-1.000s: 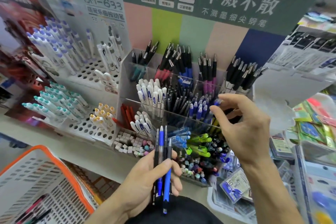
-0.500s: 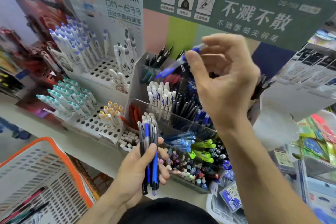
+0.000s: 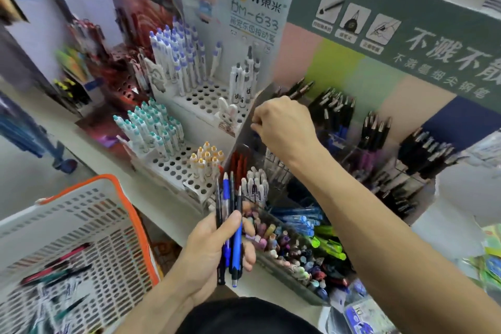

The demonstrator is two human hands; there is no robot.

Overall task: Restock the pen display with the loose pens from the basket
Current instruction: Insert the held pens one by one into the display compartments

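Left hand grips four pens; basket beside it holds loose pens. Right hand, fingers curled, contents hidden, reaches the pen display top-left compartment.

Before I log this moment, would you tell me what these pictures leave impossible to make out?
- Head view: whether the right hand holds a pen; its curled fingers face away and hide the grip.
- Head view: how many pens the left hand grips; they overlap.
- Head view: the loose pens in the basket, smeared by motion blur, with the basket cut off by the left and bottom edges.
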